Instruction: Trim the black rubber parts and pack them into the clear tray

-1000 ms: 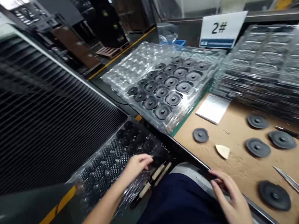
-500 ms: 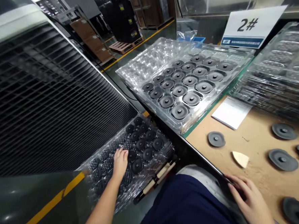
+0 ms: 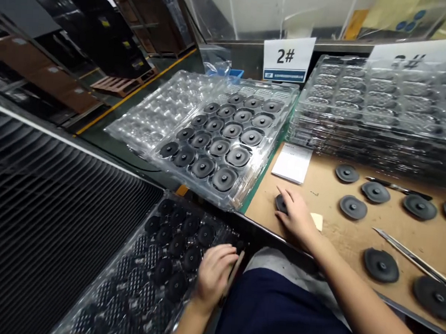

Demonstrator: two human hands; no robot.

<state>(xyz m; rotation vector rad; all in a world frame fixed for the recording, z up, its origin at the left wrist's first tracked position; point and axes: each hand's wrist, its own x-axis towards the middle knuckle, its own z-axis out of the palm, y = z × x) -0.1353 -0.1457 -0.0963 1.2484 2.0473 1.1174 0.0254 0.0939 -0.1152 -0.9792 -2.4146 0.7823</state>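
My right hand (image 3: 296, 215) lies on the cardboard-covered bench top (image 3: 339, 239), its fingers pressed on a black rubber disc (image 3: 281, 204) that they partly hide. A cream wedge-shaped piece (image 3: 317, 221) pokes out beside that hand. My left hand (image 3: 214, 275) is curled at the near edge of a clear plastic tray (image 3: 105, 268) of black discs. A thin pale handle (image 3: 233, 273) runs along its fingers, and I cannot tell whether they grip it. Several loose black discs (image 3: 364, 192) lie farther right on the bench.
A clear tray of black discs (image 3: 220, 141) stands beyond the bench edge, below a "2#" sign (image 3: 288, 57). Stacked clear trays (image 3: 366, 102) fill the back right. A paper sheet (image 3: 291, 163), a long metal blade (image 3: 410, 256) and a black ribbed panel (image 3: 53, 217) are nearby.
My right hand has moved from the bench's near edge onto the black disc. My left hand has shifted right, toward the tray's near edge. The view has also turned.
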